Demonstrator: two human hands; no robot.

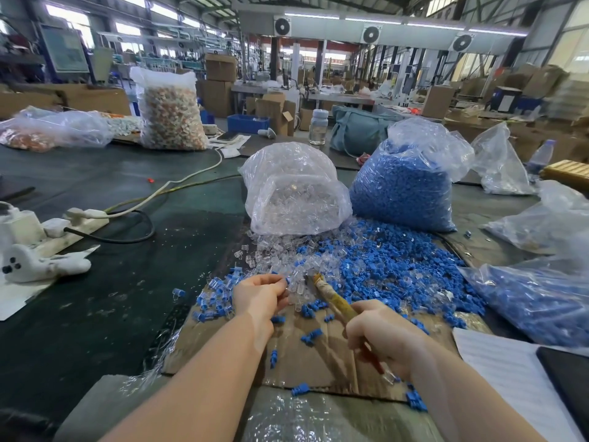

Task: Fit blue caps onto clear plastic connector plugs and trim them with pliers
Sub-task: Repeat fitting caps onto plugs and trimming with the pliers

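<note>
Two hands share the job at lower centre: my left hand [259, 293] pinches a capped plug [287, 280] steady, while my right hand [379, 334] grips the pliers [331, 295], tip aimed to trim it.

Daylight is pouring in through high windows [68, 17] and a strip light [373, 20] is glowing beside them; the scene is reading bright and even. Below them, glare is sparkling on the clear bag [296, 189]. Far background is blurring; edges are bowing outward.
</note>
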